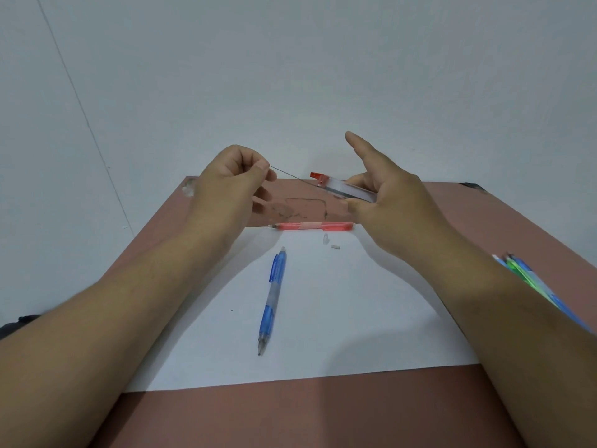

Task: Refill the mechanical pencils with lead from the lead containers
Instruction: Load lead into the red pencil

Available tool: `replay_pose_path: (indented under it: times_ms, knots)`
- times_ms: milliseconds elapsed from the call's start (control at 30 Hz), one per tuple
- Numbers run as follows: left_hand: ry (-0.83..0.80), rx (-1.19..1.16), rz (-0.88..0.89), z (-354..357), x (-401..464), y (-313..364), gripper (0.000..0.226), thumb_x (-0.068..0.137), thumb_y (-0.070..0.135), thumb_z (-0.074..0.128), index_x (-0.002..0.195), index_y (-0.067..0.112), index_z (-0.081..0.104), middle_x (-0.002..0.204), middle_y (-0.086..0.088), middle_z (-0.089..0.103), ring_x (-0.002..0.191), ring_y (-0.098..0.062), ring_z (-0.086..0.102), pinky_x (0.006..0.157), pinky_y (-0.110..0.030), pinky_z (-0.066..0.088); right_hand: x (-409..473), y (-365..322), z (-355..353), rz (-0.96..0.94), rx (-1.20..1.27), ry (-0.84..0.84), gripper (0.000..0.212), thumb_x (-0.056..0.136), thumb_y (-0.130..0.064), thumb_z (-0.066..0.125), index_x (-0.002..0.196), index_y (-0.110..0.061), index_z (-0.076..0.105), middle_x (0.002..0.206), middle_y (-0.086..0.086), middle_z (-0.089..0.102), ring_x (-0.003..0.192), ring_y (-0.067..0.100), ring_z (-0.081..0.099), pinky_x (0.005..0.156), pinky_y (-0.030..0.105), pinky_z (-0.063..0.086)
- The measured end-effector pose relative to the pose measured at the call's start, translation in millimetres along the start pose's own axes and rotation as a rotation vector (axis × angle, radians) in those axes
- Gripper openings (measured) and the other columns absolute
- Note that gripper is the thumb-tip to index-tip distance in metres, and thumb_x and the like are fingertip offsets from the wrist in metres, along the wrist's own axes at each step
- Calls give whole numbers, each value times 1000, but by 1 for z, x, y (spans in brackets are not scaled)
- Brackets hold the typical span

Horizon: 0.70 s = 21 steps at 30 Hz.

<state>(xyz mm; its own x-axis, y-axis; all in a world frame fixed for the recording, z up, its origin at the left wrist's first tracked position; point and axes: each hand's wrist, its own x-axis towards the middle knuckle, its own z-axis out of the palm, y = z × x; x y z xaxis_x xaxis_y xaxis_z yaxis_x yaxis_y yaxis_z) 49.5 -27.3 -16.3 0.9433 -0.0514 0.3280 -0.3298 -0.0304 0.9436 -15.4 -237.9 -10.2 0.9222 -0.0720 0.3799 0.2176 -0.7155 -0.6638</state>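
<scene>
My left hand (231, 179) pinches one end of a thin dark lead (292, 177) between thumb and forefinger. The lead's other end still sits in the mouth of a clear lead container (347, 189) with an open red cap (319, 176). My right hand (387, 195) grips that container above the table, forefinger sticking up. A blue mechanical pencil (272, 299) lies on the white paper (323, 334), tip toward me. A red mechanical pencil (311, 226) lies crosswise at the paper's far edge. A small clear cap (325, 238) and a white eraser (336, 246) lie just below it.
Several blue and green pencils (529, 279) lie at the right, partly hidden by my right forearm. The reddish-brown table (290, 415) ends at a pale wall behind. Scribble marks (303, 208) show on the tabletop beyond the paper.
</scene>
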Motion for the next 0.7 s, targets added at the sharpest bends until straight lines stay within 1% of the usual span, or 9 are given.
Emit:
replay_pose_path:
  times_ms: [67, 167, 300, 367, 433, 500, 567, 700]
  knots:
    - [31, 7, 12, -1, 1, 0, 17, 101, 14, 53, 84, 16, 58, 86, 3, 70, 63, -12, 64, 54, -27, 53, 0, 0, 0, -1, -2, 3, 85, 94, -6, 59, 150, -60, 25, 100, -24, 69, 90, 2, 63, 71, 4, 46]
    - [37, -38, 16, -3, 2, 0, 22, 102, 12, 51, 81, 17, 56, 88, -1, 69, 64, -14, 64, 53, -25, 51, 0, 0, -1, -1, 0, 7, 85, 94, -5, 58, 150, -60, 24, 99, -24, 69, 88, 2, 63, 70, 5, 45]
    - [-77, -77, 71, -4, -1, 1, 21, 102, 9, 51, 84, 16, 55, 92, -1, 72, 78, -19, 65, 59, -27, 51, 0, 0, -1, 3, 2, 14, 84, 95, -9, 62, 151, -59, 24, 100, -20, 69, 89, 4, 63, 69, 4, 45]
    - [-144, -84, 109, -4, -3, 1, 17, 103, 8, 51, 87, 13, 55, 99, -4, 74, 83, -20, 65, 61, -27, 52, 0, 1, -1, 7, 12, 21, 83, 95, -11, 63, 151, -59, 24, 98, -20, 69, 88, 3, 63, 67, 2, 45]
    - [-198, -61, 151, -3, -5, 0, 14, 103, 8, 52, 90, 12, 55, 106, -7, 74, 87, -22, 66, 67, -31, 55, 0, 1, 0, 12, 26, 24, 83, 95, -12, 64, 151, -58, 24, 96, -21, 69, 86, 3, 63, 66, 3, 45]
    - [-238, -30, 182, -2, -7, -1, 12, 102, 6, 52, 91, 11, 55, 109, -7, 74, 89, -24, 65, 72, -39, 55, 1, 1, 0, 12, 30, 26, 83, 95, -12, 64, 151, -58, 25, 96, -21, 69, 85, 3, 63, 66, 4, 45]
    - [-259, -3, 193, -2, -8, -1, 11, 102, 6, 52, 92, 8, 55, 110, -7, 74, 89, -24, 65, 73, -42, 54, 1, 1, 1, 10, 27, 26, 83, 95, -12, 64, 151, -58, 24, 95, -22, 68, 84, 3, 63, 66, 5, 46]
    - [-286, 23, 230, -1, -10, -1, 7, 97, 15, 56, 92, 10, 58, 109, -4, 75, 90, -24, 67, 74, -41, 55, 0, 0, 2, 1, 30, 27, 84, 95, -10, 64, 152, -57, 24, 93, -22, 68, 83, 3, 62, 67, 7, 47]
